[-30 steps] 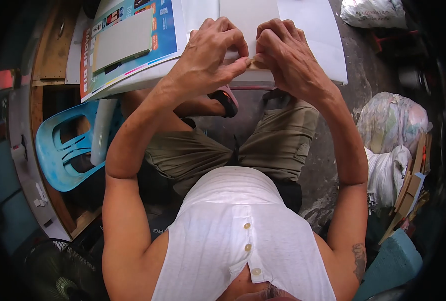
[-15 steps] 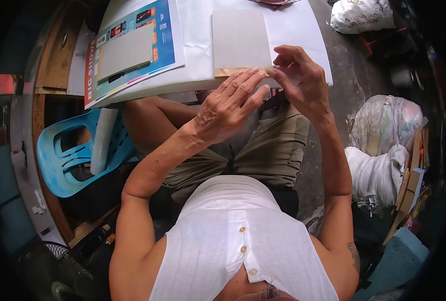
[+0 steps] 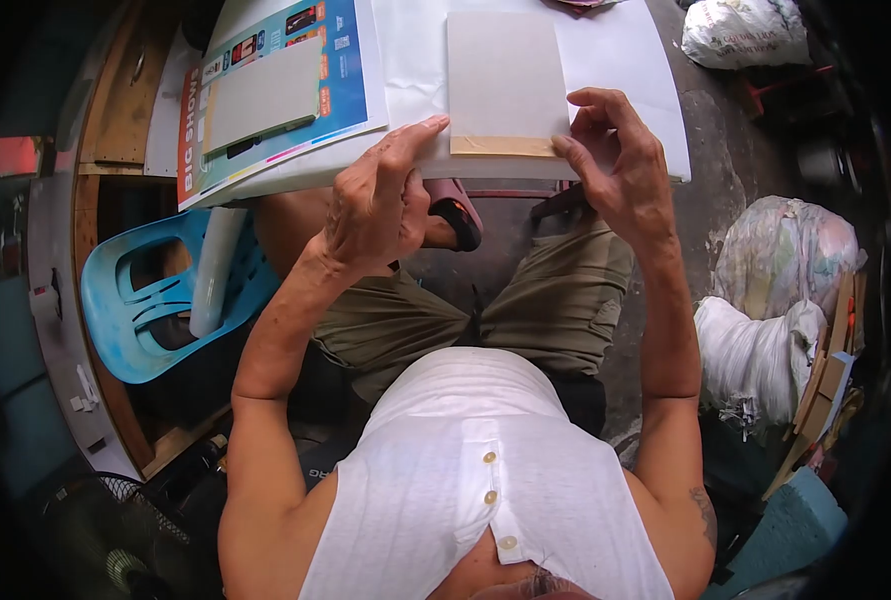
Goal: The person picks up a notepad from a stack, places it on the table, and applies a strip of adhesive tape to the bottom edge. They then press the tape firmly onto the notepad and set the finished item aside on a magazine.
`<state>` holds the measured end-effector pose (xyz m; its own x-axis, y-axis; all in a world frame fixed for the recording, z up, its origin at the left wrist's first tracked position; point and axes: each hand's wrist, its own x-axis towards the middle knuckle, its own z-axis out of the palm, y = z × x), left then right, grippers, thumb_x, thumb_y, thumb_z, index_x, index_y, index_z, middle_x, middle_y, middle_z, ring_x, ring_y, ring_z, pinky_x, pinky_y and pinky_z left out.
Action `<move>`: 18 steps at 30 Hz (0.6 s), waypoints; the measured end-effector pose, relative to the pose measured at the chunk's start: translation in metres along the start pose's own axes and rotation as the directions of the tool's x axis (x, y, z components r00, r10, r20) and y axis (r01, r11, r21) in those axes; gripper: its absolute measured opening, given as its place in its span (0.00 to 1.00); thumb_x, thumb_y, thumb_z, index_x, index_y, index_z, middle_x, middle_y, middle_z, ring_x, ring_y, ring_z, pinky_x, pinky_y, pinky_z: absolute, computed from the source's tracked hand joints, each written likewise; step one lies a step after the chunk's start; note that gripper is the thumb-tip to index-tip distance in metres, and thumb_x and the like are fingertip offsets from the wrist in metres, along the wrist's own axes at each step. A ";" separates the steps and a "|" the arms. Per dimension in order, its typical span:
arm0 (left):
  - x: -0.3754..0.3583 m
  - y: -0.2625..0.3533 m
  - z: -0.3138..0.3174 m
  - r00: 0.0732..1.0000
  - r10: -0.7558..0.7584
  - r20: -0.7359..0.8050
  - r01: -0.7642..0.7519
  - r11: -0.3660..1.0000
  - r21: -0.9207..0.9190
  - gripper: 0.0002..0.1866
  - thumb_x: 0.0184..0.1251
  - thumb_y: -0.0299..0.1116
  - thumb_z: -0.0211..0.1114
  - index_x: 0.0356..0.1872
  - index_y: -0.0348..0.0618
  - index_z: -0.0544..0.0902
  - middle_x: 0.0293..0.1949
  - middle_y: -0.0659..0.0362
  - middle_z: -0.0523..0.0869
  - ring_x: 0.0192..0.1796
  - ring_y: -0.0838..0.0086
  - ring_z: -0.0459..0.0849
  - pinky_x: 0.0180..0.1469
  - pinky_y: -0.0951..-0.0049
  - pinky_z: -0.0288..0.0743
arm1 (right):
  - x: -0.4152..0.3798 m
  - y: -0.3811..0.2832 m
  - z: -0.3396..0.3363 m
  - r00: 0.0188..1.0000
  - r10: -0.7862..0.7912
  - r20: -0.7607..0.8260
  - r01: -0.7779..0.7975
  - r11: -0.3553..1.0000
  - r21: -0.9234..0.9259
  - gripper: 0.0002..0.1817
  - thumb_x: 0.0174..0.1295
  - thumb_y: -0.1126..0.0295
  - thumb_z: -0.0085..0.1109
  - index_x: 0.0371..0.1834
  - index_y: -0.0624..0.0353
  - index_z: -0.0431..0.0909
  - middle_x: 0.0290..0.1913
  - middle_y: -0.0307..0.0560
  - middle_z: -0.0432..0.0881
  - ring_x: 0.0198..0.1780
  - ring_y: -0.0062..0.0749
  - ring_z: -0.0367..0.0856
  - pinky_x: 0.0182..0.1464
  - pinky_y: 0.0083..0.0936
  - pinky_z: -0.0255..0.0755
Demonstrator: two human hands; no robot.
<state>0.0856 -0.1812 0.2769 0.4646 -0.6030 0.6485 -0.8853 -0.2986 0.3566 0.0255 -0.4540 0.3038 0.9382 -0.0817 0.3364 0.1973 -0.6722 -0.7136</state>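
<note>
A flat grey rectangular board (image 3: 507, 75) lies on the white-covered table, with a strip of brown tape (image 3: 505, 146) along its near edge. My left hand (image 3: 380, 195) is at the board's near left corner, index finger stretched towards its side and the other fingers partly folded. At the near right corner is my right hand (image 3: 620, 165), its thumb tip by the end of the tape and its curved index finger apart from the thumb, near the board's right side. Neither hand is wrapped round anything.
Left on the table, a second grey board or pad (image 3: 265, 95) rests on a printed poster (image 3: 350, 90). A blue plastic chair (image 3: 115, 325) with a clear roll (image 3: 215, 275) stands below. Stuffed plastic bags (image 3: 780, 250) sit on the floor at right; a fan (image 3: 115, 530) is lower left.
My left hand has moved off the taped edge, leftwards to the board's left side, uncovering the tape strip. My right hand stays at the right corner. The view has shifted slightly.
</note>
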 end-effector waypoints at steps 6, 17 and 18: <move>0.030 0.013 0.013 0.965 -0.260 -0.028 0.259 0.965 -0.027 0.21 0.59 0.29 0.78 0.54 0.42 0.82 0.46 0.54 0.85 0.47 0.60 0.82 0.50 0.62 0.80 | 0.006 -0.005 -0.004 0.994 0.106 0.029 -0.107 0.994 0.036 0.28 0.53 0.62 0.80 0.55 0.59 0.80 0.34 0.46 0.84 0.36 0.35 0.85 0.43 0.31 0.81; 0.049 0.001 0.011 0.896 -0.403 0.184 0.438 0.871 -0.222 0.13 0.62 0.26 0.76 0.48 0.46 0.87 0.41 0.59 0.81 0.38 0.74 0.83 0.43 0.69 0.83 | 0.025 -0.006 -0.003 0.973 0.163 0.165 -0.140 0.980 -0.140 0.37 0.51 0.52 0.83 0.62 0.58 0.79 0.31 0.39 0.80 0.32 0.22 0.79 0.38 0.25 0.77; 0.048 0.000 0.010 0.910 -0.378 0.168 0.410 0.882 -0.232 0.13 0.62 0.25 0.75 0.47 0.45 0.87 0.41 0.58 0.80 0.37 0.72 0.85 0.42 0.67 0.84 | 0.024 -0.002 -0.005 0.975 0.148 0.163 -0.131 0.985 -0.112 0.36 0.53 0.54 0.82 0.63 0.58 0.79 0.32 0.39 0.80 0.33 0.22 0.80 0.39 0.25 0.78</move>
<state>0.1074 -0.2173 0.3013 0.7542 -0.5605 0.3420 -0.5858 -0.3390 0.7362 0.0457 -0.4580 0.3166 0.9907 -0.0591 0.1222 0.0399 -0.7337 -0.6783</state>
